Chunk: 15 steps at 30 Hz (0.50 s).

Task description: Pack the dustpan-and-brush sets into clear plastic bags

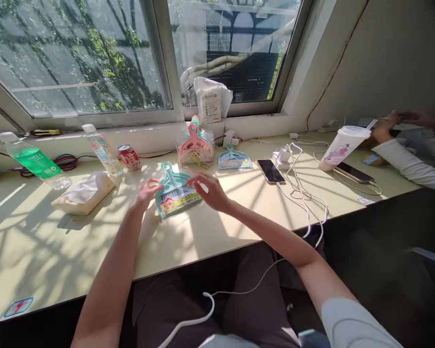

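Note:
A teal mini dustpan-and-brush set (179,195) in a clear plastic wrapper, with a yellow printed label, is in front of me on the table. My left hand (148,193) grips its left edge with bent fingers. At its upper right, the fingers of my right hand (210,192) are pinched together on the wrapper. Behind it, a stack of pink and teal dustpan sets (195,145) leans upright against the window ledge. Another wrapped teal set (234,158) lies to the right of that stack.
At left stand a green-labelled bottle (38,162), a tissue pack (85,193), a clear bottle (103,151) and a red can (129,157). At right are a phone (271,172), white cables (302,193), a lidded cup (342,150) and another phone (354,172). Another person's arm (402,157) reaches in.

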{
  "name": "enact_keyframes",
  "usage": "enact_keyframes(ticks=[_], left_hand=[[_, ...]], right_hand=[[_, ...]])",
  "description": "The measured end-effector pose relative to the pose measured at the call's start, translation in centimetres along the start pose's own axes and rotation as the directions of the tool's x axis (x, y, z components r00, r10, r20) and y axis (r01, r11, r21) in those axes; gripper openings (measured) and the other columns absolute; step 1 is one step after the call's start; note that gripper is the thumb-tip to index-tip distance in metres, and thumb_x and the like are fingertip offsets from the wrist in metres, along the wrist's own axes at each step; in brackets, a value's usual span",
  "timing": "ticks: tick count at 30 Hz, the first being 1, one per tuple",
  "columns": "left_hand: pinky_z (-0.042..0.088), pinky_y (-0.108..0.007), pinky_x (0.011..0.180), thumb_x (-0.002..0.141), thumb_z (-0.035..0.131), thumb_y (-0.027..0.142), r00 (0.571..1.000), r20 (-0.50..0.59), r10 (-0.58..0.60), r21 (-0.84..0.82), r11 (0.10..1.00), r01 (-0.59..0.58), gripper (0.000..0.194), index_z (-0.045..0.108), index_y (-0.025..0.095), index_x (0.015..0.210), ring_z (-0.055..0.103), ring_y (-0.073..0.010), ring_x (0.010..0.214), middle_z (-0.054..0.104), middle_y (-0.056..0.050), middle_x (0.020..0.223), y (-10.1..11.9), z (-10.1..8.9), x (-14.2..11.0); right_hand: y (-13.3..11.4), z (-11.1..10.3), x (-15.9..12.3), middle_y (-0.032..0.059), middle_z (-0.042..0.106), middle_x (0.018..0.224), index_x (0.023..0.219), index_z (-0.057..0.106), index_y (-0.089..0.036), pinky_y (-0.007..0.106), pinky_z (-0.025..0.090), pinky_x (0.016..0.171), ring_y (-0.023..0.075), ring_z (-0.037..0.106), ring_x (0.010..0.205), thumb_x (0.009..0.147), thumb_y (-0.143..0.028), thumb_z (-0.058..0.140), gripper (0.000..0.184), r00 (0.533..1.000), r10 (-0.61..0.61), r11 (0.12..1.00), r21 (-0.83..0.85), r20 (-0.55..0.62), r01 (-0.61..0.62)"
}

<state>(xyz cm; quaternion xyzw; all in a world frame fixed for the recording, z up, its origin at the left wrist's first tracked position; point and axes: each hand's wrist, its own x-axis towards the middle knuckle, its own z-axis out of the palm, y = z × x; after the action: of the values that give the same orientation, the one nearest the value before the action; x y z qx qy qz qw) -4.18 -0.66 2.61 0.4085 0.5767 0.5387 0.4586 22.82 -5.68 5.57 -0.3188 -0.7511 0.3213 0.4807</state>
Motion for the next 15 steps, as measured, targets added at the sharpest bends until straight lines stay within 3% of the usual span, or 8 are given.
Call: enact_keyframes(ticks=[4, 8, 10, 13, 15], left_hand=[[0.050, -0.020, 0.050, 0.072, 0.086, 0.016, 0.994, -0.091, 0.060, -0.155, 0.985, -0.074, 0.034, 0.060, 0.027, 0.090, 0.066, -0.0145, 0.064, 0.069, 0.002, 0.078, -0.1, 1.0, -0.3], [0.061, -0.021, 0.063, 0.081, 0.078, 0.013, 0.992, -0.116, 0.042, -0.273, 0.959, -0.073, 0.021, 0.063, 0.025, 0.091, 0.072, -0.0139, 0.071, 0.072, 0.002, 0.083, -0.6, 1.3, -0.4], [0.062, -0.020, 0.066, 0.084, 0.072, 0.011, 0.992, -0.124, 0.010, -0.302, 0.952, -0.047, 0.013, 0.067, 0.022, 0.089, 0.072, -0.0132, 0.072, 0.074, 0.001, 0.083, -0.8, 1.3, -0.4], [0.061, -0.019, 0.067, 0.086, 0.071, 0.013, 0.993, -0.109, -0.036, -0.302, 0.953, 0.002, 0.009, 0.072, 0.020, 0.091, 0.072, -0.0126, 0.072, 0.076, 0.001, 0.083, -0.9, 1.4, -0.4], [0.060, -0.019, 0.066, 0.086, 0.073, 0.014, 0.993, -0.101, -0.060, -0.296, 0.955, 0.027, 0.007, 0.073, 0.020, 0.091, 0.072, -0.0124, 0.072, 0.077, 0.002, 0.082, -0.9, 1.6, -0.5]], right_hand=[[4.8, 2.4, 2.4, -0.0001, 0.070, 0.075, 0.076, 0.072, -0.023, 0.031, 0.054, 0.075, 0.0180, 0.066, 0.073, 0.104, -0.032, 0.063, 0.031, 0.961, 0.273, 0.960, 0.045, 0.047, -0.275], [8.2, 3.3, 2.3, -0.0003, 0.065, 0.070, 0.066, 0.065, -0.023, 0.031, 0.050, 0.080, 0.0179, 0.062, 0.074, 0.105, -0.029, 0.063, 0.039, 0.953, 0.303, 0.953, -0.029, 0.007, -0.303], [9.0, 3.2, 1.6, 0.0009, 0.067, 0.076, 0.072, 0.066, -0.024, 0.034, 0.052, 0.082, 0.0198, 0.063, 0.078, 0.105, -0.033, 0.065, 0.034, 0.951, 0.307, 0.951, -0.038, -0.027, -0.307], [9.6, 2.8, 0.9, 0.0049, 0.072, 0.102, 0.096, 0.069, -0.025, 0.037, 0.055, 0.089, 0.0228, 0.067, 0.093, 0.098, -0.037, 0.077, 0.015, 0.928, 0.338, 0.940, 0.003, -0.155, -0.342], [10.2, 2.6, 0.9, 0.0080, 0.071, 0.121, 0.116, 0.066, -0.026, 0.039, 0.058, 0.092, 0.0240, 0.069, 0.101, 0.092, -0.039, 0.084, 0.034, 0.872, 0.424, 0.904, 0.066, -0.243, -0.422]])
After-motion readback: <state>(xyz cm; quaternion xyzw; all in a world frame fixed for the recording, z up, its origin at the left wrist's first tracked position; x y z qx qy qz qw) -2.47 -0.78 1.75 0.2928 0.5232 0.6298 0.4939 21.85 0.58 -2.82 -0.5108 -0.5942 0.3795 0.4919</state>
